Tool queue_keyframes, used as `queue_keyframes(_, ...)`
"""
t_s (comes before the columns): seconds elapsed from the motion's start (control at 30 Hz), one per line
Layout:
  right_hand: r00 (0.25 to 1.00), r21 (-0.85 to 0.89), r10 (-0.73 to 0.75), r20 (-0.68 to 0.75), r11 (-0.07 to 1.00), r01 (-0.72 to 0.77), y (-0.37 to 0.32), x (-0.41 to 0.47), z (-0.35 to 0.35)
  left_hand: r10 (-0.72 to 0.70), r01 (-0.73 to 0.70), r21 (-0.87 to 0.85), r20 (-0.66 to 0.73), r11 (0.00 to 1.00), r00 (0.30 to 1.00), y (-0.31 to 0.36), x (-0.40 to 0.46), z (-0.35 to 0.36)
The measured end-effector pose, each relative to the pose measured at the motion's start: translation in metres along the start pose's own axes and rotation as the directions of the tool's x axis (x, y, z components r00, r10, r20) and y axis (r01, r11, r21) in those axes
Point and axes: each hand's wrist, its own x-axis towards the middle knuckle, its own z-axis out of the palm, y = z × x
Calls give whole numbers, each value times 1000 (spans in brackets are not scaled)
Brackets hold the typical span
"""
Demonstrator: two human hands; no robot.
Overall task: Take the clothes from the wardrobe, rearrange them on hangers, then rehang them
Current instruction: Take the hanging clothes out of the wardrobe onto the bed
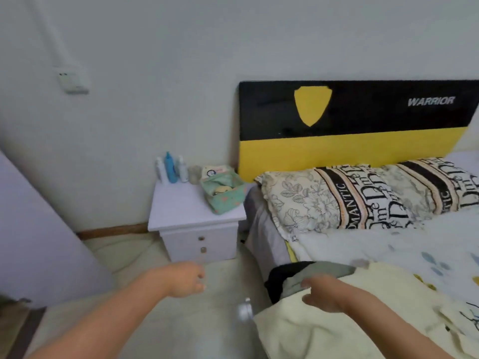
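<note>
While both hands hold nothing, the left hand (pixel 185 279) loosely curled over the floor and the right hand (pixel 325 296) relaxed above the pale yellow garment (pixel 311 330) on the bed's (pixel 363 244) near edge, I recommend pinching its shoulders before lifting.

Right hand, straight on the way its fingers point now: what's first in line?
The right hand points left and slightly up, over the pale yellow cloth. First in line is probably the grey and black clothes bunched at the bed edge, right at its fingertips. Depth is unclear, so it may pass just above them.
</note>
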Motion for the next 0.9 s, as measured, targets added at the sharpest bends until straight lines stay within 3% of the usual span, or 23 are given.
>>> queue_keyframes(0.17,988,-122,-147,46,981,151,-93,16,-4,-188,181,-153,-31,971,982,-64,-58,23)
queue_keyframes(0.33,949,-139,-308,64,939,314,-191,28,-8,-306,282,-263,-56,923,950,-140,-110,43)
queue_keyframes(0.63,856,-267,-504,120,814,516,-391,33,1,-504,434,-408,-78,803,860,-292,-224,74)
queue_keyframes(0.9,757,-344,-598,264,674,653,-520,39,4,-623,515,-553,-10,655,782,-374,-292,100)
